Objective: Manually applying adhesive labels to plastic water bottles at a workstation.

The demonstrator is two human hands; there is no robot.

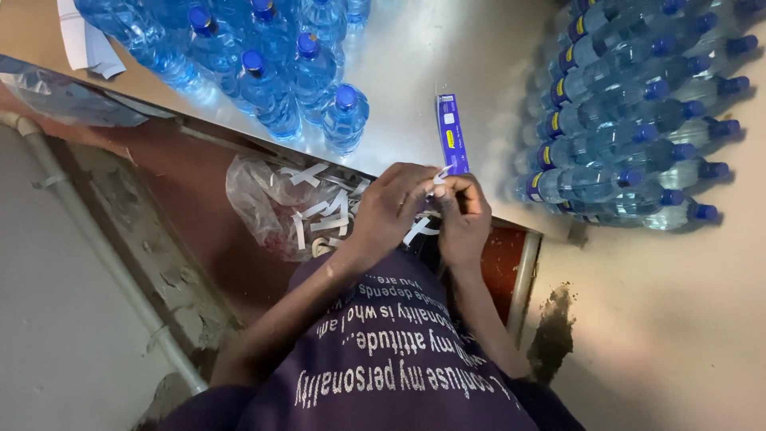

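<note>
My left hand (391,209) and my right hand (463,217) meet at the near edge of a shiny table (415,56). Together they pinch the lower end of a narrow blue label strip (451,132), which stretches away from my fingers over the table. A small white bit of backing paper (440,175) shows at my fingertips. Just left of my hands and partly under them lies a clear plastic bag (267,199) filled with white paper strips. My purple shirt with white lettering fills the bottom of the view.
Several upright clear water bottles with blue caps (271,72) stand on the table at the far left. Labelled bottles lie stacked on their sides (630,112) at the right. White paper (84,40) lies top left. A grey pipe (96,239) runs along the floor.
</note>
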